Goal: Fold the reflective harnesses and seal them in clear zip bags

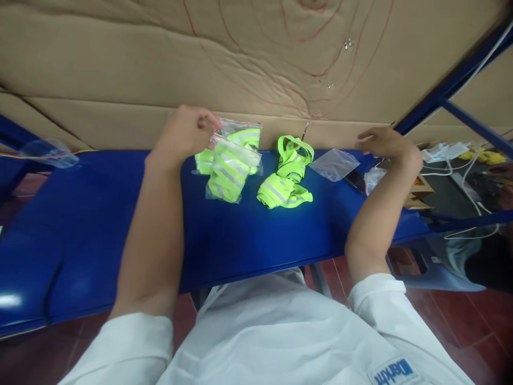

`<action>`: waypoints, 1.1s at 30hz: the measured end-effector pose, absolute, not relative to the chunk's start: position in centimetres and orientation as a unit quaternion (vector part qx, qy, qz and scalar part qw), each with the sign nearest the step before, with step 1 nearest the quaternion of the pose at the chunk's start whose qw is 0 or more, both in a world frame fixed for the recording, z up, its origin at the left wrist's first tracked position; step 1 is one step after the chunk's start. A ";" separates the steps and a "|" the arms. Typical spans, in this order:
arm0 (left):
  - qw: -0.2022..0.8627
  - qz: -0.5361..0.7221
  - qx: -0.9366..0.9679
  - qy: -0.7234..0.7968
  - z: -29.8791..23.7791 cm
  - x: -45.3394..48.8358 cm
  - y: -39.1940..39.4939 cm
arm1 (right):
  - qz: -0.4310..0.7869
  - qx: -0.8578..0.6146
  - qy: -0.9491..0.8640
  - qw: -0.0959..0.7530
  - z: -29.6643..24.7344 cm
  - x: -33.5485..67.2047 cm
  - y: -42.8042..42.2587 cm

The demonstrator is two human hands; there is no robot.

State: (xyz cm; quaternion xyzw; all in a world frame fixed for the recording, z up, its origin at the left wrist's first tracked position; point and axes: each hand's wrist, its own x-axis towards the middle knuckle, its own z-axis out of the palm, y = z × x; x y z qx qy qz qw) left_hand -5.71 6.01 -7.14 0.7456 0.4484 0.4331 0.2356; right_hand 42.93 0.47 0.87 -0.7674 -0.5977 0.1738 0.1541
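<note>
My left hand point(191, 131) pinches the top corner of a clear zip bag point(229, 170) that holds a folded neon-yellow reflective strap. Behind it lies another clear zip bag point(247, 137) with similar neon strap inside. To the right, two loose neon-yellow bundles with silver stripes, an upper one point(292, 160) with loops and a rolled one point(276, 190), rest on the blue table point(248, 240). My right hand point(385, 143) hovers over the far right of the table, fingers apart and holding nothing. A flat clear plastic bag point(335, 164) lies to its left.
A dark phone-like object point(355, 182) and crumpled plastic point(373, 177) lie below my right hand. A cardboard sheet point(120, 64) stands behind the table. Blue metal frame bars point(476, 125) and white cables point(467, 184) are at right. A clear plastic cup point(54, 154) sits far left.
</note>
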 end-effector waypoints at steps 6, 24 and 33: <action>0.145 0.398 0.746 0.514 -5.4 -1.8 4.6 | 0.251 -0.686 -0.680 0.068 -0.1 39.2 2.5; 0.322 0.123 0.855 0.388 -4.9 5.0 -0.8 | 0.213 -0.462 -0.856 0.087 -1.0 31.8 1.6; 0.544 0.553 0.571 0.269 -3.3 3.7 -0.6 | 0.294 -0.311 -0.876 0.221 -0.5 28.9 0.2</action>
